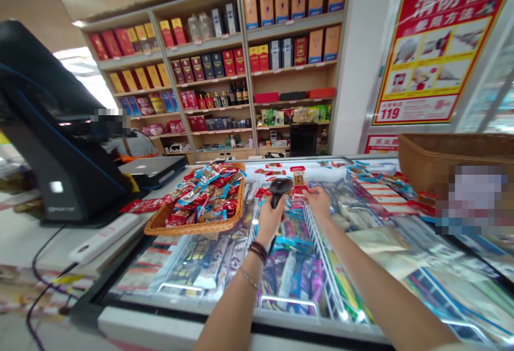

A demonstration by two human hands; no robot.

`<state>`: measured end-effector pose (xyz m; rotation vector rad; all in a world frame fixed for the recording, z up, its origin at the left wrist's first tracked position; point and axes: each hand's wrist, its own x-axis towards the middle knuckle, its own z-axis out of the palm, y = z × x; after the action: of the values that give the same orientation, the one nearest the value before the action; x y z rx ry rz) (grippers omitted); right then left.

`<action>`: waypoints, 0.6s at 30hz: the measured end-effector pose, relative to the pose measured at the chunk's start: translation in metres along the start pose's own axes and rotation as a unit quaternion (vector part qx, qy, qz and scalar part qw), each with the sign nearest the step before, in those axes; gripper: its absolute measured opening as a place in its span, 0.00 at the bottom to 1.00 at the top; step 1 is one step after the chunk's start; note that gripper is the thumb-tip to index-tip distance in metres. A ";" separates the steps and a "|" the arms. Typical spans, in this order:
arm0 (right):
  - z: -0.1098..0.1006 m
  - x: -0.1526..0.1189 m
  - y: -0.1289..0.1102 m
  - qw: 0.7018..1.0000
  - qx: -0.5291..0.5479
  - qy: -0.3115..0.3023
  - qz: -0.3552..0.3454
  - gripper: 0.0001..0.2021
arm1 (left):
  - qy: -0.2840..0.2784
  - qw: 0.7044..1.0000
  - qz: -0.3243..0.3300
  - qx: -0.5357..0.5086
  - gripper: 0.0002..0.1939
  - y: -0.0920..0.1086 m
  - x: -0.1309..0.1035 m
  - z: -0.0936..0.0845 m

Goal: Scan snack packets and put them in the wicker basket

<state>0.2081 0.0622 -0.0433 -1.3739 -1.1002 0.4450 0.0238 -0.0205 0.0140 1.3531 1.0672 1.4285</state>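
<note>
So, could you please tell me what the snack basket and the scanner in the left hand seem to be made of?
The basket looks like woven wicker, matt tan, its rim showing plaited strands. The scanner in the left hand seems black moulded plastic, slightly glossy on top.

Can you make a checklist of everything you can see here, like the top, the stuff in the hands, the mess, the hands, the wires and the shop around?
Surface: glass-topped freezer chest, packed with wrapped frozen goods under sliding lids.
Job's things: black barcode scanner held upright; small red packet beside it.
Clutter: wicker basket heaped with red and blue snack packets on the freezer's corner; a brown basket at the far right.
Hands: left hand gripping the scanner's handle, bracelets on the wrist; right hand pinching the red packet.
Cables: black cables trailing down from the checkout screen.
Surroundings: wooden shelves of boxed bottles; red fire-safety poster on the right wall.
</note>
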 end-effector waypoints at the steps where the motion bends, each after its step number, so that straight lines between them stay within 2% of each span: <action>1: -0.001 0.000 0.000 1.000 -0.013 -0.003 0.004 0.21 | 0.000 1.000 0.003 -0.010 0.28 0.000 0.000 -0.001; 8: -0.006 0.004 0.003 0.999 -0.043 -0.005 0.001 0.15 | -0.012 0.998 0.006 -0.056 0.29 0.006 0.001 -0.001; 18: -0.007 0.003 0.003 0.999 -0.034 -0.010 0.004 0.15 | -0.033 0.998 0.007 -0.060 0.30 0.012 -0.004 -0.001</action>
<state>0.2159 0.0613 -0.0439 -1.4366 -1.1367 0.4305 0.0227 -0.0276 0.0247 1.3137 0.9164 1.4254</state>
